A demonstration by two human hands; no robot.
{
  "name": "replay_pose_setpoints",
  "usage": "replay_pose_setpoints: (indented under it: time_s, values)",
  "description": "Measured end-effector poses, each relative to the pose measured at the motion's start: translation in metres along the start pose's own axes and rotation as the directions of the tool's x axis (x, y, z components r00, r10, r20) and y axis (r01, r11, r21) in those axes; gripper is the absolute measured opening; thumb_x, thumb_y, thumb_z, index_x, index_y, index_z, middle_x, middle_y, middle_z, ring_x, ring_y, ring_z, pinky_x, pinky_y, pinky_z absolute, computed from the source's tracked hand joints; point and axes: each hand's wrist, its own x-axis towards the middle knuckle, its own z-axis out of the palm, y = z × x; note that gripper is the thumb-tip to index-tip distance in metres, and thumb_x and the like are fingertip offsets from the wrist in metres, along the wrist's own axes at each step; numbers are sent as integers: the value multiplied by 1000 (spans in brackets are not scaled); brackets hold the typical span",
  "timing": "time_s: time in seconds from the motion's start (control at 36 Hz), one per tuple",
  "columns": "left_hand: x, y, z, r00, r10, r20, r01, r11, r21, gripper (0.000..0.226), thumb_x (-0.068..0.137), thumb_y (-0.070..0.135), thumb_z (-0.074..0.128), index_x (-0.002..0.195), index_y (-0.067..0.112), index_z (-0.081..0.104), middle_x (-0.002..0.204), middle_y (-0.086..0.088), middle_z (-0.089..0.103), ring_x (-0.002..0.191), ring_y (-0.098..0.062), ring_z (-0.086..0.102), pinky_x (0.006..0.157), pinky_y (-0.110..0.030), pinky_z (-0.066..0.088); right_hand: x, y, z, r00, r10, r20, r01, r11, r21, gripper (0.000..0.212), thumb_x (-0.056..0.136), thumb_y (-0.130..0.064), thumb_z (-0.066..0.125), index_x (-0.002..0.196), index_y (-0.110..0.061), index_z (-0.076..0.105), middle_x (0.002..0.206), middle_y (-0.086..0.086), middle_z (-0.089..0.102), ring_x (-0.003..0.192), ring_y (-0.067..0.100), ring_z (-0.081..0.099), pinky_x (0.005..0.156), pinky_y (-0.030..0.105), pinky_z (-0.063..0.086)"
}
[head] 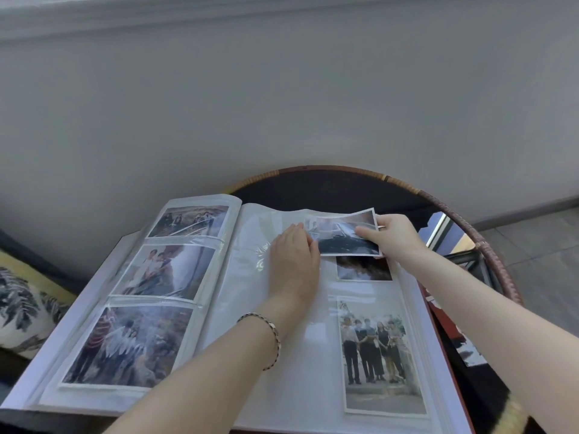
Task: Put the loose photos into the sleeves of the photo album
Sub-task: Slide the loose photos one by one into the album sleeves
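Note:
The photo album [300, 355] lies open on a round table. Its left page holds three sleeved photos [163, 270]. On the right page sit a tall group photo [376, 355] and a dark photo [363, 269]. My right hand [394, 236] pinches a loose photo [344, 234] by its right edge, over the top of the right page. My left hand [293, 261] lies flat on the plastic sleeve, its fingertips at the loose photo's left edge.
The round table has a dark glass top and a woven rattan rim [488, 255]. More loose photos [463, 346] lie on the table right of the album. A leaf-patterned cushion [25, 308] sits at the left. A grey wall stands behind.

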Motion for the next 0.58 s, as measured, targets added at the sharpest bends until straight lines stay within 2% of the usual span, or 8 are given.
replay_pose_setpoints:
  time_s: [0.06,0.14,0.22,0.33,0.39,0.44,0.5,0.58]
  values:
    - [0,0,0,1000,-1,-1,1,1000,-1,17,97,17,44,97,6,56,105,-7,61,105,-21,54,96,-34,43,2,-2,5,1000,-7,8,7,1000,-7,10,86,-17,65,91,-8,68,77,3,65,66,13,57,61,26,44]
    - [1,1,0,1000,15,-15,-15,1000,9,15,96,15,45,94,6,56,95,-7,59,91,-22,53,87,-37,45,3,-8,14,999,-15,29,16,999,-33,13,88,-19,63,87,-7,66,68,-1,61,59,8,53,48,15,41]
    - [0,2,-2,999,25,-31,-24,1000,15,13,95,15,46,88,8,55,90,-7,58,87,-22,53,84,-35,45,2,-12,21,999,-31,33,34,997,-73,24,91,-23,57,80,-2,61,68,5,57,58,12,48,50,23,34]
    - [-1,5,-10,998,25,63,-28,999,38,17,97,21,44,84,13,51,90,-7,59,84,-22,52,76,-31,41,3,-14,23,1000,29,13,-26,988,-150,42,98,-22,39,58,-12,34,56,2,35,52,14,33,48,27,22]
    - [0,5,-19,989,37,144,-58,988,145,17,98,22,40,94,12,53,102,-8,60,92,-22,52,79,-29,38,2,-14,20,997,79,13,-77,987,-138,36,96,-16,36,61,-9,39,60,7,43,55,18,41,50,30,33]
    - [-2,0,-30,975,28,220,-100,941,323,28,98,19,35,121,11,49,132,-9,50,119,-22,45,99,-28,31,0,-13,17,995,97,36,-93,991,-99,25,92,-9,41,76,-9,60,76,14,61,72,29,59,66,41,53]
    - [-8,-9,-40,964,-9,266,-118,882,457,44,100,21,30,143,10,30,155,-9,21,142,-22,19,115,-32,11,-2,-11,16,995,93,33,-90,993,-81,19,89,-7,49,86,-10,68,86,16,68,87,36,65,81,52,54]
    - [-25,-20,-50,945,-96,311,-99,827,553,55,101,31,24,149,8,10,158,-10,-2,146,-23,-3,117,-35,-3,-4,-10,17,996,92,-24,-92,995,-32,20,84,-10,64,104,-9,65,94,11,70,87,29,66,82,48,55]
